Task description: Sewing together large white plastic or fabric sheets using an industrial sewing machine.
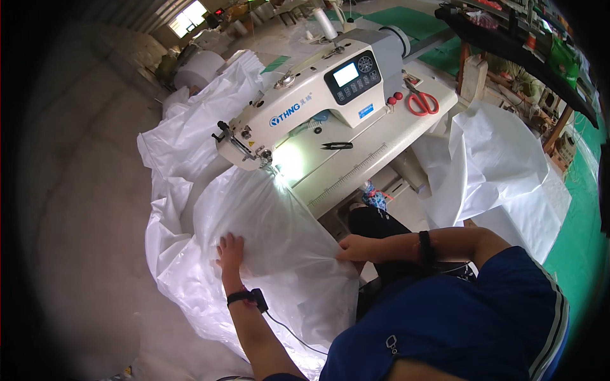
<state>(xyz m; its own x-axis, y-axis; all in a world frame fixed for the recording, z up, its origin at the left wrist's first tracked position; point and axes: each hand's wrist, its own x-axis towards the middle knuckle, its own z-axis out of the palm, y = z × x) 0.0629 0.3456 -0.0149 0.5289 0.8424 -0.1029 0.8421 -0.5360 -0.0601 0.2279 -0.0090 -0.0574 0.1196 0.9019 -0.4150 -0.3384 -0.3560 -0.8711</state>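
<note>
A white translucent plastic sheet (267, 222) lies under the needle of a cream industrial sewing machine (305, 101) and spills down toward me. My left hand (230, 249) rests flat on the sheet with fingers spread, pressing it down. My right hand (356, 247) pinches a gathered fold at the sheet's right edge, where creases radiate from my fingers. A lamp at the needle lights the sheet brightly. Both wrists wear dark bands, the left one with a cable.
The machine's white table (381, 146) carries black thread snips (337, 145) and red-handled scissors (422, 101). More white sheeting is heaped at the left (184, 140) and at the right (495, 171). Concrete floor lies left, green flooring right.
</note>
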